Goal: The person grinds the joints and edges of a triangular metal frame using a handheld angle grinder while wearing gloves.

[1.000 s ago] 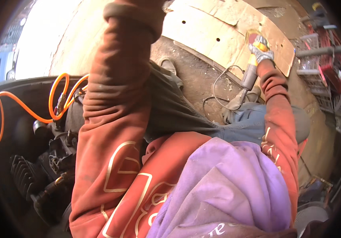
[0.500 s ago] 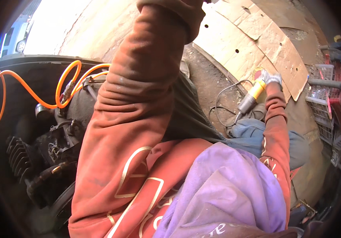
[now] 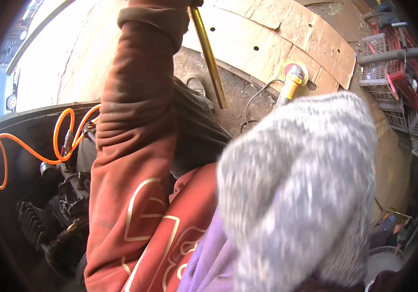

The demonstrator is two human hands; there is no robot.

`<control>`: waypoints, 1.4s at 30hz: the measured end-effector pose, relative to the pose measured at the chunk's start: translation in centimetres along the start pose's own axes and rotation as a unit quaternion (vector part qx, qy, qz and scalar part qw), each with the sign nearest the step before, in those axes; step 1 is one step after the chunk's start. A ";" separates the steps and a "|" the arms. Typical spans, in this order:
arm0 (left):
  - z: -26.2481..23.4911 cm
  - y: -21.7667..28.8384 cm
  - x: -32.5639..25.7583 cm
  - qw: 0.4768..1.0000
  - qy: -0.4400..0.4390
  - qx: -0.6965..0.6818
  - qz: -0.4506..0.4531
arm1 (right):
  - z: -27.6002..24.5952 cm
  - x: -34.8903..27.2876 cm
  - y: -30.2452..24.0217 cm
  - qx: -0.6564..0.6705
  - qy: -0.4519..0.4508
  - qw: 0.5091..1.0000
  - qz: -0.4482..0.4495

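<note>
My right hand (image 3: 301, 190) is very large and close in a grey-and-white knitted glove. It is smeared by motion, so its fingers do not read clearly. Behind it, an angle grinder (image 3: 292, 87) with a yellow body and a red disc lies by the cardboard. My left arm (image 3: 140, 97), in a rust-red sleeve, reaches up past the top edge, and its hand is outside the picture. Next to that cuff a brass-coloured rod (image 3: 209, 58) slants downward; what supports its upper end cannot be seen. Purple cloth (image 3: 206, 263) hangs over my chest, partly behind the glove.
Flattened cardboard (image 3: 316, 44) covers the floor ahead. A black cable (image 3: 248, 104) curves from the grinder. At left, an orange coiled hose (image 3: 28, 151) runs above greasy machinery (image 3: 72, 199). Crates (image 3: 377, 73) stand at right, a round grille (image 3: 384, 260) at lower right.
My right hand has left the grinder and come up close to the camera. The grinder now stays by the cardboard. The brass-coloured rod has come into view beside my left cuff.
</note>
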State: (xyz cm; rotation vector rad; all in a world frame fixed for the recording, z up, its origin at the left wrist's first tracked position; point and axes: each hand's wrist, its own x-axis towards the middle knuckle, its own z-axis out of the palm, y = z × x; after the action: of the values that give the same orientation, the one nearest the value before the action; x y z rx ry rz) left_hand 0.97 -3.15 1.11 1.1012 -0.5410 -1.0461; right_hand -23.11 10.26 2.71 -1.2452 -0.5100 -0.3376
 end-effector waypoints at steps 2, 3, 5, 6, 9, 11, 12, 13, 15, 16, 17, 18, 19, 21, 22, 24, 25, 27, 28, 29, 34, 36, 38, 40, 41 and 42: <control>-0.4 0.1 0.1 1.000 0.007 -0.001 0.000 | 1.0 0.3 -0.1 0.010 -0.046 0.999 -0.004; -0.4 0.1 0.1 1.000 0.010 -0.004 0.002 | 1.3 0.4 -0.2 0.013 -0.057 0.998 -0.003; -0.6 0.2 0.1 1.000 0.013 -0.007 0.002 | 1.7 0.5 -0.2 0.017 -0.076 0.997 -0.004; -0.6 0.3 0.1 1.000 0.013 -0.011 0.003 | 1.9 0.5 -0.3 0.016 -0.082 0.996 -0.002; -0.4 0.1 -0.1 1.000 0.021 -0.016 0.012 | 2.5 0.5 -0.4 0.015 -0.097 0.995 -0.001; -0.3 0.1 -0.5 1.000 0.017 -0.011 0.016 | 2.6 0.5 -0.5 0.013 -0.102 0.995 -0.001; -0.3 0.1 -0.6 1.000 0.013 -0.008 0.021 | 2.7 0.4 -0.5 0.010 -0.107 0.994 0.001; -0.4 0.1 -0.8 1.000 0.011 -0.011 0.023 | 2.8 0.4 -0.6 0.009 -0.111 0.994 0.003; -0.7 0.2 -1.2 1.000 0.010 -0.003 0.022 | 2.9 0.5 -0.8 0.008 -0.115 0.993 0.007; -0.7 0.4 -1.4 1.000 0.009 -0.009 0.026 | 2.8 0.4 -0.7 0.004 -0.116 0.993 0.009; -0.6 0.6 -1.5 0.999 0.033 0.003 0.025 | 2.9 0.3 -0.8 0.004 -0.121 0.993 0.010; -0.3 0.9 -1.8 0.998 0.055 0.013 0.025 | 2.7 0.1 -0.7 -0.001 -0.122 0.992 0.012; 0.0 1.0 -2.3 0.998 0.051 0.006 0.031 | 2.9 0.0 -0.8 -0.002 -0.124 0.992 0.015; 0.1 0.6 -3.3 0.994 0.088 0.044 0.052 | 3.9 0.3 -0.5 -0.002 -0.118 0.993 0.017; -0.5 0.5 -2.8 0.994 0.086 0.050 0.051 | 3.7 0.3 -0.4 -0.002 -0.114 0.993 0.015; -1.4 1.0 -1.4 0.998 0.032 0.030 0.038 | 3.4 0.5 -0.6 -0.013 -0.119 0.993 0.013; -1.3 1.3 -1.1 0.998 0.025 0.027 0.044 | 3.7 0.6 -0.8 -0.017 -0.112 0.993 0.014; -0.8 1.3 -0.8 0.998 0.043 0.054 -0.013 | 4.4 0.4 -0.8 -0.018 -0.110 0.994 0.014; -0.9 1.1 -0.9 0.998 0.034 0.049 -0.014 | 4.5 0.6 -0.6 -0.020 -0.108 0.994 0.014; -1.2 1.1 -1.0 0.998 0.048 0.046 0.000 | 4.6 0.6 -0.4 -0.023 -0.106 0.994 0.013; -3.8 2.3 0.2 0.998 0.041 0.044 -0.004 | 5.6 1.1 -0.1 -0.039 -0.114 0.993 -0.008; -4.0 1.9 -0.1 0.999 0.023 0.041 -0.001 | 6.0 1.0 -0.2 -0.050 -0.107 0.993 -0.003; -3.6 0.8 -0.3 0.999 0.004 0.032 -0.002 | 6.1 0.4 -0.3 -0.058 -0.090 0.994 0.005; -2.7 -0.4 -0.5 1.000 -0.017 0.019 -0.005 | 6.3 -0.2 -0.8 -0.067 -0.076 0.995 0.017; -2.3 -0.7 -0.8 1.000 -0.025 0.013 -0.004 | 6.3 -0.5 -0.9 -0.070 -0.071 0.995 0.022; -3.4 0.8 -1.2 0.999 -0.017 0.022 0.017 | 6.0 -0.1 -0.6 -0.069 -0.088 0.994 0.013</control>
State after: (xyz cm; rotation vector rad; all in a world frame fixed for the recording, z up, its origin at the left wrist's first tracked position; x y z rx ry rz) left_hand 3.44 -0.47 0.64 1.1110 -0.6105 -1.0290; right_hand -24.60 15.78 4.52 -1.4223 -0.6299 -0.2449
